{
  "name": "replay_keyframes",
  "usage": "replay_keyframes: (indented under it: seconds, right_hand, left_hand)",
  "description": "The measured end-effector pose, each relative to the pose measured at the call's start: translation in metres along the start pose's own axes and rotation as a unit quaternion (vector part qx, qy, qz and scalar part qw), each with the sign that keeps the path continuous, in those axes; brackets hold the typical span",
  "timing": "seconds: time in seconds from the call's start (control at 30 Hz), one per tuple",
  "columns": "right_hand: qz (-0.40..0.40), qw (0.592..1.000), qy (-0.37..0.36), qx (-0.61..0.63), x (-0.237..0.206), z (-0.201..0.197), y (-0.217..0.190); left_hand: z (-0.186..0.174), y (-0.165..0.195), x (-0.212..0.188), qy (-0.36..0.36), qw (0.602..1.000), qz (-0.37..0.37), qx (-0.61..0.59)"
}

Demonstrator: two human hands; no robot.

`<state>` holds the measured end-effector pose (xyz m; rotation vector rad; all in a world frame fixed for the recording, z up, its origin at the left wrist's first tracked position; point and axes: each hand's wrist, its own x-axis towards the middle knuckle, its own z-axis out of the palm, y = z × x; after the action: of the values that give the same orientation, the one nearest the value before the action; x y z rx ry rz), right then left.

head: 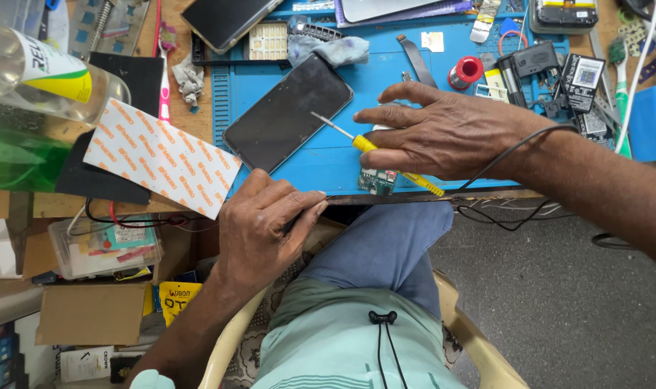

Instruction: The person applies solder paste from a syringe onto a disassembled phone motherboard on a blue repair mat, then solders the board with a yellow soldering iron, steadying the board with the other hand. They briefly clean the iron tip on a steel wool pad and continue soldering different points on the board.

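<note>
Screwdriver (371, 147) first — I see its yellow handle pinched under the fingers of my right hand (443, 137), the thin metal shaft angled up and left so that its tip hovers over the lower right edge of the dark phone (288, 113). The grip looks light, thumb and forefinger closed on the handle rather than a full fist, which I judge suits fine, low-force work. That phone lies face up and tilted on the blue work mat (328, 155), near the front edge of the bench, probably so both hands can reach it without stretching. Just below my right palm a small green circuit board (377, 181) sits at the mat's front edge, partly covered by the hand. My left hand (264, 223) is curled down at the bench edge, fingers bent and pressed together against a thin dark strip (385, 199) that runs along the front of the bench; whether they actually pinch it I cannot tell. To the left lies a white sheet with orange print (162, 157), overlapping a black pad (104, 173), and a clear bottle (39, 72) lies on its side beyond it. A red spool (466, 71) and black modules (583, 79) crowd the far right — parts kept within reach but off the working patch.
</note>
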<state>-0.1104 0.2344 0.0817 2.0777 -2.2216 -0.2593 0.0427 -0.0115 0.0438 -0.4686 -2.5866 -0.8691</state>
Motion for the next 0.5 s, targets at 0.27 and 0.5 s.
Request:
replay_keyframes:
  seconds: [0.27,0.5]
  right_hand:
    - [0.119,0.981,-0.060,0.141,0.011,-0.005,-0.006]
    - [0.305,0.939,0.056,0.153,0.005,0.008,-0.052]
  left_hand:
    - [0.003,-0.004,0.012,0.027,0.999,0.014,-0.014]
    - [0.016,-0.020,0.035,0.032,0.999,0.019,0.008]
